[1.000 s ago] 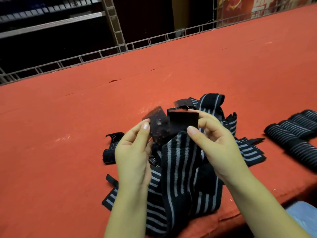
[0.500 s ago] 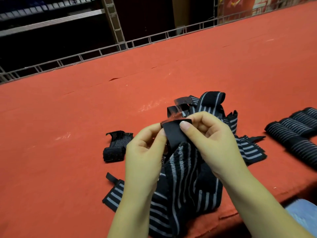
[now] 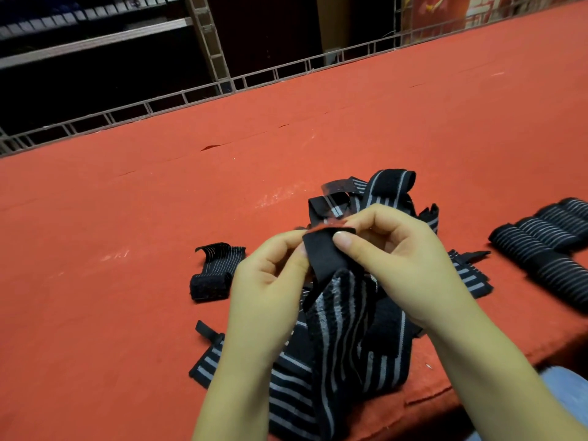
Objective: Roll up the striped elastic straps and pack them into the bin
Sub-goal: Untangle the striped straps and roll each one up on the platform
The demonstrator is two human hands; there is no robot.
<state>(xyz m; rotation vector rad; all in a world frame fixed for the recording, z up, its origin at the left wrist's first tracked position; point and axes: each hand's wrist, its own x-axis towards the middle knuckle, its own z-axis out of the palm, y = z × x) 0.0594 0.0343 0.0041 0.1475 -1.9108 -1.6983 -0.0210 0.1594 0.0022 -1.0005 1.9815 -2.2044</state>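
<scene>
Both hands hold one black strap with grey stripes (image 3: pixel 342 316) above the red table. My left hand (image 3: pixel 270 281) pinches the left edge of its plain black end. My right hand (image 3: pixel 394 262) pinches the same end from the right, thumb on top, folding it over. The rest of the strap hangs down to a loose pile of striped straps (image 3: pixel 375 198) on the table beneath my hands. A short curled strap piece (image 3: pixel 216 268) lies apart at the left. No bin is in view.
Several rolled straps (image 3: pixel 547 243) lie side by side at the right of the red table (image 3: pixel 127 249). A wire rail (image 3: pixel 222 87) runs along the far edge, dark shelving behind it. The near table edge is at bottom right.
The two hands have come together. The black end that was spread flat between them is now folded over and pinched tight.
</scene>
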